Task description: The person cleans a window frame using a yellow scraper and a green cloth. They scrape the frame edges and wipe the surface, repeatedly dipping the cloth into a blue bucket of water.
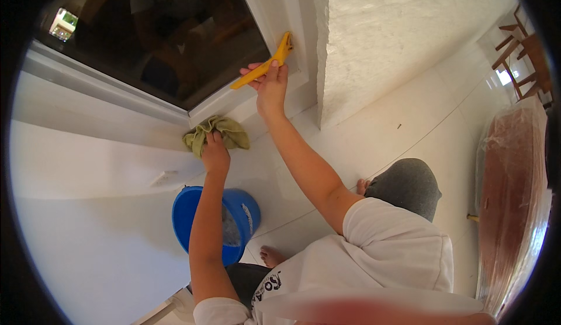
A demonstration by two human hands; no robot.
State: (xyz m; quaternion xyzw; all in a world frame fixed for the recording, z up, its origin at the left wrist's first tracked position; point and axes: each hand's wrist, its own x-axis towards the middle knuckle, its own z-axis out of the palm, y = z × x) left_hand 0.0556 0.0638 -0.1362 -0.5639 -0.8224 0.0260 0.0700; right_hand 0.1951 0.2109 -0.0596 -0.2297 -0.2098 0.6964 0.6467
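Observation:
My right hand [271,88] grips a yellow scraper [256,74] by its handle. The scraper's head is at the white window frame [302,27], right of the dark glass pane [175,49]; whether it touches cannot be told. Lower and to the left, my left hand [215,152] clutches a crumpled olive-green cloth [232,133] by the lower corner of the frame. Part of the cloth is hidden behind my fingers. Below my left forearm stands a blue bucket [250,206] with greyish, foamy-looking water [230,228] inside. The forearm crosses over the bucket and hides part of its opening.
A rough white wall [394,27] juts out right of the window. A white wall socket [164,178] sits low on the left wall. Plastic-wrapped reddish-brown furniture [508,185] stands at right, with wooden chairs [510,58] beyond. White tiles [381,136] cover the floor.

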